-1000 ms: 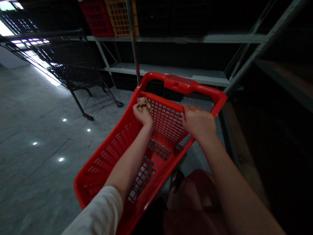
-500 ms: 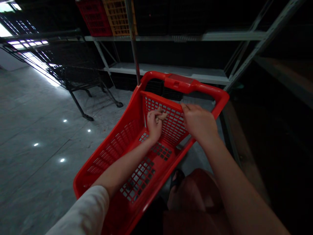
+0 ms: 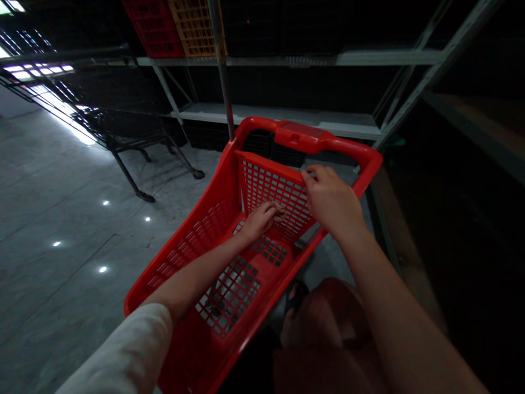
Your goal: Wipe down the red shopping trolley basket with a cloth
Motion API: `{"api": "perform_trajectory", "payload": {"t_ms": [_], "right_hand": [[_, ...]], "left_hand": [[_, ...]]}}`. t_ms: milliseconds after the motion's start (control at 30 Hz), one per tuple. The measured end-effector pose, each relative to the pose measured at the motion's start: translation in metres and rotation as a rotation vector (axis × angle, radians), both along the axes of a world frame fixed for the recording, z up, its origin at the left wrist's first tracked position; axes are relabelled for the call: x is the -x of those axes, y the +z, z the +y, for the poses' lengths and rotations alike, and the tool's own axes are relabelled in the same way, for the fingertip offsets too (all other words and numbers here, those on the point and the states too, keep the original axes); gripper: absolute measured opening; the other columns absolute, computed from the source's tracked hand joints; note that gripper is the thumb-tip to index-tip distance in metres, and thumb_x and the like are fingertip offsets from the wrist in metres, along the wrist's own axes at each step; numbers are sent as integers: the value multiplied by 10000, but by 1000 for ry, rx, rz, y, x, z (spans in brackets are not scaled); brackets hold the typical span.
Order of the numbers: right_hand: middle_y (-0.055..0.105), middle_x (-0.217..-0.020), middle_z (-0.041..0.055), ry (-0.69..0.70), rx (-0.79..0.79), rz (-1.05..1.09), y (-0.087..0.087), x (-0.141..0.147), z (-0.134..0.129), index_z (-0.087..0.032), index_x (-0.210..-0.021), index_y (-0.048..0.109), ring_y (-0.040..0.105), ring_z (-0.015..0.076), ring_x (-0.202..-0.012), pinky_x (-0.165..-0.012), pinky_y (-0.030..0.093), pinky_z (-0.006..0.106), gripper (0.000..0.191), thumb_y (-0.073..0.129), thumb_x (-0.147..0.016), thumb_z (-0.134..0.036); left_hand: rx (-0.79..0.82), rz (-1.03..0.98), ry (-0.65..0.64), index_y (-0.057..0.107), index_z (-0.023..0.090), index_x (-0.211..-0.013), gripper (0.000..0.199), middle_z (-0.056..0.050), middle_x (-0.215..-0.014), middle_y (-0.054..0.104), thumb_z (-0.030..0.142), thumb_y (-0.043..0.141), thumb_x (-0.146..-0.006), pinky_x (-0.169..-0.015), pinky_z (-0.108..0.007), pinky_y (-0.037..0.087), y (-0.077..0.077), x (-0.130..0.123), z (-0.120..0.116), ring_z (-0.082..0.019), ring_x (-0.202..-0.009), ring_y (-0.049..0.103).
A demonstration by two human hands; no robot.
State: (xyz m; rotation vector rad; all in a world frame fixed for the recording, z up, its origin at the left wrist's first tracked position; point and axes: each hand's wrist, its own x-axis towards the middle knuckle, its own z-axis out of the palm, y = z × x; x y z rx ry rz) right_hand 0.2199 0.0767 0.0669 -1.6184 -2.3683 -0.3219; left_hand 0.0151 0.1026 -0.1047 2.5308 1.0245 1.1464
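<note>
A red plastic shopping cart with grid-patterned walls and floor stands before me. Inside it, my left hand is closed on a small tan cloth, pressed to the slatted rear panel. My fingers partly cover the cloth. At the panel's top right corner, my right hand grips the upper edge, fingers bent over it. The cart's handle lies beyond both hands.
A dark metal cart stands at the left. Behind is a white metal shelf with a red crate and a yellow crate. A metal pole rises beside the handle.
My left hand has moved down the rear panel with the cloth, slightly to the right. My right hand stays at the panel's top edge.
</note>
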Motion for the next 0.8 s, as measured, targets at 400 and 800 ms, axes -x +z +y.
{"api": "perform_trajectory", "payload": {"t_ms": [400,800], "right_hand": [[692,-1253,166,10,9,151,-5,-6,4,-121,-1259,700,571,288,-1159,-931,477,385,446,383,-950,-69],[784,-1225,79,-11,193,243,8,-23,15,-196,-1251,773,694,247,-1157,-991,536,374,579,384,-858,-24]], "left_hand": [[-139,4,-33,682,251,-1139,196,-67,-1168,698,190,550,-1008,-1033,-375,543,7,-52,3,-224,-1201,640],[-58,-201,56,684,277,-1182,209,-60,-1223,655,250,542,-1031,-1009,-364,543,56,-68,9,-207,-1171,642]]}}
